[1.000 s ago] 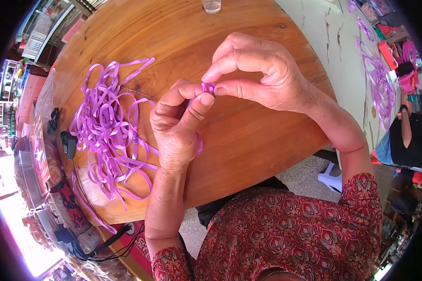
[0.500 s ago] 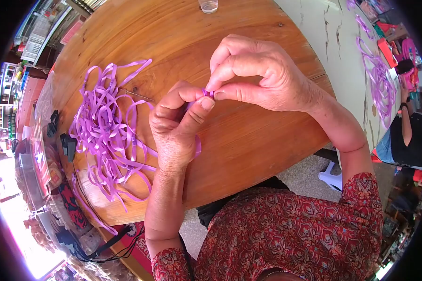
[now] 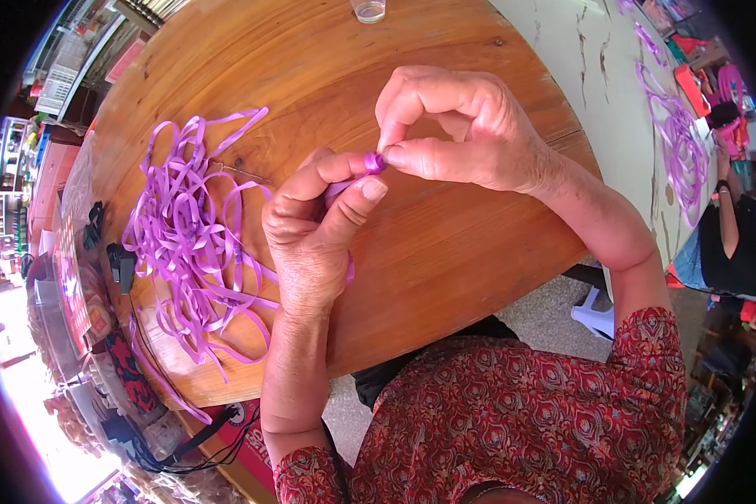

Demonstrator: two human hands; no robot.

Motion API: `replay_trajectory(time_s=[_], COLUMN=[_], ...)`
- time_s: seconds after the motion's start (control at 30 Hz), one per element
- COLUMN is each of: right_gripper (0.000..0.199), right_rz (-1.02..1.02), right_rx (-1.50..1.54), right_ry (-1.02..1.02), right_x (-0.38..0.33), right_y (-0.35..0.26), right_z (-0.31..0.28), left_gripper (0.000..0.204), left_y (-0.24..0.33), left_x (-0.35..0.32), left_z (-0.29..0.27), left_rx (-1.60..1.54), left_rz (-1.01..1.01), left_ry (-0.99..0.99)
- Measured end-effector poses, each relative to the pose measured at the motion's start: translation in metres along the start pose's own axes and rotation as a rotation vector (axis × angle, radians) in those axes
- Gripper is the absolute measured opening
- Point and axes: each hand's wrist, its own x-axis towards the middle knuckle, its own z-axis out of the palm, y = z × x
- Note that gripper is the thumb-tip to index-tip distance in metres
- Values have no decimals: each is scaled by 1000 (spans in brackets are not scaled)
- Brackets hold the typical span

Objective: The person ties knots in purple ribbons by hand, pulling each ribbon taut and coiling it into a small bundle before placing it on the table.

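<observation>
Between my hands is a purple ribbon (image 3: pixel 373 163) with a small curled loop at its end. My left hand (image 3: pixel 311 214) pinches the ribbon between thumb and forefinger; its strap runs back through the palm and shows again beside the wrist. My right hand (image 3: pixel 470 134) closes thumb and fingertips on the far side of the same loop. To the left lies a tangled heap of purple ribbons (image 3: pixel 189 227) on the wooden table. A thin metal pin-like tool (image 3: pixel 245 173) rests at the heap's right edge.
A clear glass (image 3: pixel 368 10) stands at the far edge of the wooden table (image 3: pixel 445 252). Black cables and a dark plug (image 3: pixel 121 267) lie at the left. On a white table (image 3: pixel 638 160) at right are more purple ribbons (image 3: pixel 680 151), with another person's arm beside them.
The loop at the ribbon's end now shows more openly above my left thumb. My right fingertips have shifted and pinch closer together on it. The heap stays put.
</observation>
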Motion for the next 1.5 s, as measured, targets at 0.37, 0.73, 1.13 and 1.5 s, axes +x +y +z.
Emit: replay_trajectory(time_s=[0.37, 0.73, 1.13, 1.5], right_gripper=[6, 4, 25, 21], right_rz=[66, 61, -181, -442], right_rx=[40, -12, -226, -864], right_ry=[61, 34, 86, -16], right_x=[-1, 0, 4, -2], right_y=[2, 5, -1, -3], right_z=[0, 0, 0, -1], left_gripper=[14, 10, 8, 7], left_y=[3, 3, 0, 3], left_x=[-3, -4, -4, -3], left_z=[4, -1, -2, 2], left_rx=[1, -41, -58, 164], left_rz=[-76, -52, -48, 4], left_ry=[118, 125, 121, 139])
